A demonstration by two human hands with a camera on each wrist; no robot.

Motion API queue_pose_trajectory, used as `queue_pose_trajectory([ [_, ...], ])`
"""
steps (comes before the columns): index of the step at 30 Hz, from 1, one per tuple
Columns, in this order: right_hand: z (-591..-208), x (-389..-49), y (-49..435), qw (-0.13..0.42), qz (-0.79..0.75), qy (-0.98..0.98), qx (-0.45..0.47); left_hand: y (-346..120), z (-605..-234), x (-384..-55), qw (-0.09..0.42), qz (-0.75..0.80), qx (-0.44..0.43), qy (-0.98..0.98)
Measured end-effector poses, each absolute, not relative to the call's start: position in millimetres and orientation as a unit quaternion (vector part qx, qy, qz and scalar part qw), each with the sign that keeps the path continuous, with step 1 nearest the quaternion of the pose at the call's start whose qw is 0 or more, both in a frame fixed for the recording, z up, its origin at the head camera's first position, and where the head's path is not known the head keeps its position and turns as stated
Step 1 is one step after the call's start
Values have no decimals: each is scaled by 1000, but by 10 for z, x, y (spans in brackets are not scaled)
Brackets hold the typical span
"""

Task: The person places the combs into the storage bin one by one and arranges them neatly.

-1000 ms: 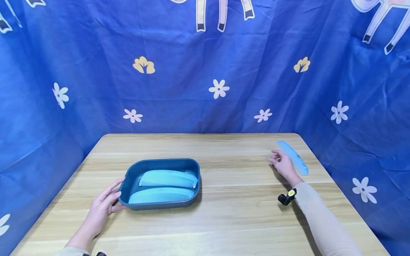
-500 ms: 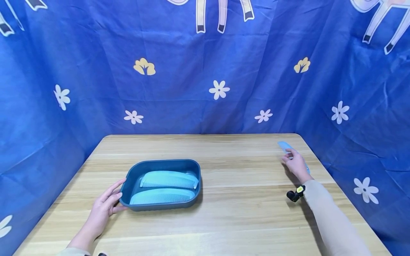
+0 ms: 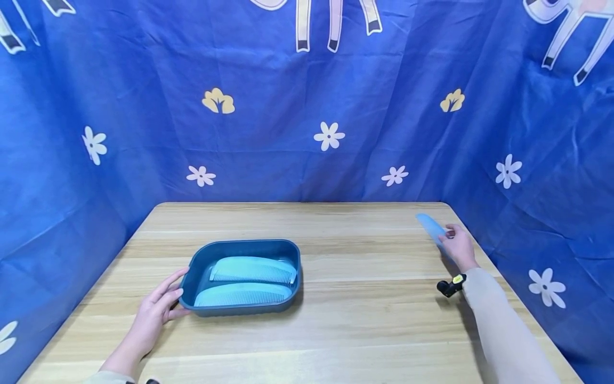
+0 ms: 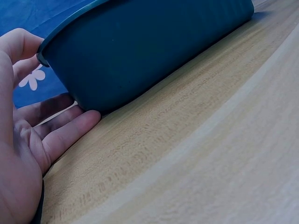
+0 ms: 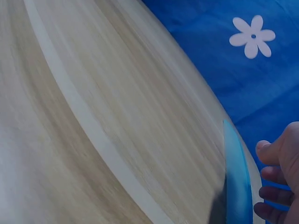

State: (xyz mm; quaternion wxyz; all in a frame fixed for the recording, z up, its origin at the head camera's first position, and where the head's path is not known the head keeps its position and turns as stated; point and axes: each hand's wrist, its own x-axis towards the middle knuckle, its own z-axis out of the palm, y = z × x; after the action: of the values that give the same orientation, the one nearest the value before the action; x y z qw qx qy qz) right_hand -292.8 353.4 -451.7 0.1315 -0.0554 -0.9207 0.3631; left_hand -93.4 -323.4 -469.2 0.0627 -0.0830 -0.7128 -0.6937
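In the head view, my left hand [image 3: 153, 317] is at the left end of a dark teal tub [image 3: 288, 305]. In the left wrist view, some fingertips are at the rim and others touch the lower wall. Two light blue combs, a rear comb [image 3: 251, 268] and a front comb [image 3: 242, 294], lie in the tub. At the far right, my right hand [image 3: 459, 248] is bent-fingered at a third blue comb [image 5: 237, 182], covering its near part. This comb looks tilted, with a shadow beside it. Whether the right fingers pinch it cannot be told.
The wooden table [image 3: 345, 320] has its right edge [image 5: 196, 81] close beside the third comb. A blue patterned curtain [image 3: 268, 160] hangs behind the table and along both sides. A small black wrist device [image 3: 451, 286] sits by the right sleeve.
My right hand has moved to the right, over the third comb and onto its outer side. That comb now appears tilted. The left hand and tub have stayed put.
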Motion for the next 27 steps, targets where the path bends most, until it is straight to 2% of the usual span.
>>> queue_pose_trajectory([
  [13, -4492, -2969, 3675, 78, 275, -957, -51, -3233, -4680, -933, 62, -689, -82, -718],
  [27, -4507, -2990, 3678, 62, 241, -968, -36, -3231, -4677, -932, 62, -688, -79, -719],
])
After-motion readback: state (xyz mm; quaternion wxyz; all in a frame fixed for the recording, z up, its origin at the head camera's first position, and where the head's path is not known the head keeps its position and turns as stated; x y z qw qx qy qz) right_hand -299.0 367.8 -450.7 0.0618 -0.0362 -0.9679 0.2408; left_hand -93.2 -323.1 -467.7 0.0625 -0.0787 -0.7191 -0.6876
